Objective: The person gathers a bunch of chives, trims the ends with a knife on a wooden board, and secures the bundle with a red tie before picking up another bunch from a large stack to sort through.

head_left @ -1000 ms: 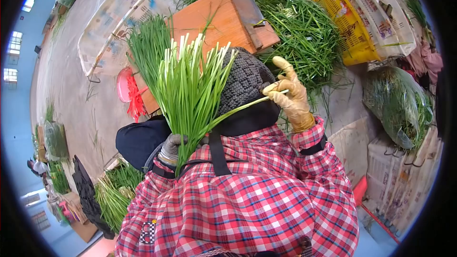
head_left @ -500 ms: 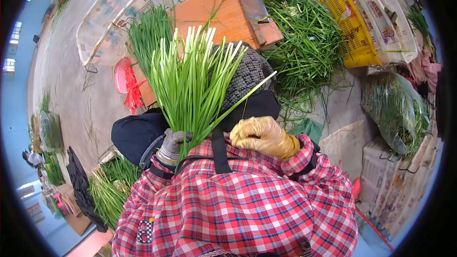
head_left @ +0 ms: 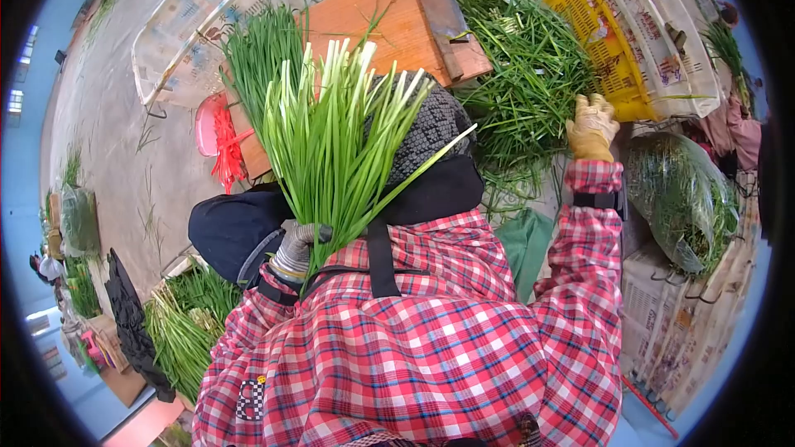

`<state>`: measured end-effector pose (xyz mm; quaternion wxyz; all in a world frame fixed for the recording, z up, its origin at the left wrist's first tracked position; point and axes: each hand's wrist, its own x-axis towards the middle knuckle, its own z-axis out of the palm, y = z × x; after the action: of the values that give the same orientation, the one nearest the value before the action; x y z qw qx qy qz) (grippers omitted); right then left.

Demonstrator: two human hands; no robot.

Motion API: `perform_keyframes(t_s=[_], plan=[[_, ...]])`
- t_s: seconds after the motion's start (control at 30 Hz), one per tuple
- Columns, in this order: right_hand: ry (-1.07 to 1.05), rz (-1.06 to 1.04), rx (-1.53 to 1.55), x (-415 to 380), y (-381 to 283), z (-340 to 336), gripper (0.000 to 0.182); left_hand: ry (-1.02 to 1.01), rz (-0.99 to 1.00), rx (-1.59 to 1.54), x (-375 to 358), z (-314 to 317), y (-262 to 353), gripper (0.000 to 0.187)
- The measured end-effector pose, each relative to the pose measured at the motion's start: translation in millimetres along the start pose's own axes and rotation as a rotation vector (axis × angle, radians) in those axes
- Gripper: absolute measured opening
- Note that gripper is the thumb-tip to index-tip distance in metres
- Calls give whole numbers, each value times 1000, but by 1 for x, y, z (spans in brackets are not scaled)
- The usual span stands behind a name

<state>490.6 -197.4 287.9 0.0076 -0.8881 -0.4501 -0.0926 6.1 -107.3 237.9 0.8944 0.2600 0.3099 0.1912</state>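
Observation:
My left hand [head_left: 296,253], in a grey striped glove, is closed around the lower end of a bunch of garlic chives [head_left: 331,149]. Their pale cut ends point away from me, and one stalk sticks out to the right. My right hand [head_left: 592,126], in a yellowish rubber glove, is stretched out to the right with its fingers apart and nothing visible in them. It is beside the heap of loose green chives [head_left: 530,74], just below the yellow crate [head_left: 609,50].
A cleaver [head_left: 440,16] lies on the orange-brown wooden board [head_left: 364,21], with more chives [head_left: 261,58] along its left side. Red ties [head_left: 227,145] hang by a pink container. A white crate [head_left: 178,58] stands left, a plastic bag of greens [head_left: 683,199] right, and another chive pile [head_left: 178,335] lower left.
My right hand has moved from in front of my body out to the right, beside the heap, and its fingers have spread. The left hand keeps the bunch nearly in place.

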Motion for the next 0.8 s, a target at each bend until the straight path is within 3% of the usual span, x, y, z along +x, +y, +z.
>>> perform_keyframes(t_s=[0.03, 0.1, 0.13, 0.17, 0.23, 0.27, 0.33, 0.37, 0.43, 0.5, 0.6, 0.63, 0.7, 0.77, 0.8], plan=[[155, -115, 119, 4, 22, 33, 31, -7, 8, 1, 3, -9, -3, 48], [-12, -146, 771, -3, -22, -10, 22, 90, -7, 106, 0, -35, -15, 44], [-185, -236, 936, -13, -52, -38, 17, 160, 11, 38, -1, 2, -4, 40], [-354, -324, 1098, -25, -80, -57, 13, 160, -2, 46, -2, -2, -5, 40], [-404, -594, 1081, -50, -116, -51, 11, 64, -35, 193, -1, -32, -13, 61], [-381, -587, 1079, -48, -118, -49, 11, 65, -64, 218, -1, -75, -28, 61], [-333, -216, 1389, -41, -120, -43, 12, 58, -44, 112, -2, -10, -2, 56], [-446, -148, 1520, -29, -103, -27, 16, 34, -35, 37, 1, 18, 7, 51], [-314, -70, 1817, -18, -105, -27, 27, 20, -46, 40, 2, 17, 9, 53], [-480, -82, 1710, -15, -108, -37, 39, 9, -57, 38, 1, 19, 9, 56], [-737, -105, 1924, -19, -129, -10, 29, 32, -84, 94, 2, 22, 9, 55], [-611, -68, 1925, -20, -135, -6, 19, 28, -83, 98, 2, 19, 8, 55], [-422, -92, 1913, -6, -117, -5, 20, 57, -60, 119, -2, 12, 4, 52], [-166, 28, 2023, 18, -90, -2, 14, 54, -67, 117, -6, 3, 3, 51], [-169, 2, 1968, 22, -82, -11, 14, 59, -88, 174, -7, -8, 2, 51]])
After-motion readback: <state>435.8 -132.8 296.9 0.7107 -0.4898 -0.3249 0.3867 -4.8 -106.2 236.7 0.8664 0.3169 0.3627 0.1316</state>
